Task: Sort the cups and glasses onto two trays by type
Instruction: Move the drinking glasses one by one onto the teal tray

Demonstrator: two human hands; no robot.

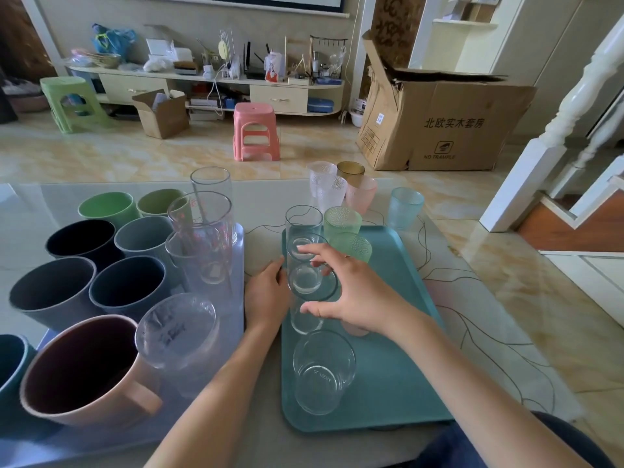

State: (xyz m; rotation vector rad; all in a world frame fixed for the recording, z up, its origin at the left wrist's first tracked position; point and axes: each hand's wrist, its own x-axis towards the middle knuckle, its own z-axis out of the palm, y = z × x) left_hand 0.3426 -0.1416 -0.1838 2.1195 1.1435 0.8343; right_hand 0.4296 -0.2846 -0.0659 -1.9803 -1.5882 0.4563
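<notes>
The tall clear cylindrical glass (305, 280) sits between the spread fingers and thumb of our right hand (347, 292); we cannot tell whether they grip it. The straight, relaxed fingers of our left hand (266, 298) lie just beside it, holding nothing.

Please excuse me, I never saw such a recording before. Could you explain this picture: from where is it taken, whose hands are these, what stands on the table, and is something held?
There is no machine here: a person works with bare hands, and one camera worn on the head looks forward and down. On the table, a pale tray on the left carries mugs and tall glasses; a teal tray carries clear glasses and green cups. More coloured cups stand behind it, off the tray. The right hand curls round a clear glass over the teal tray. The left hand lies beside it, fingers straight; whether it touches the glass is unclear.
</notes>
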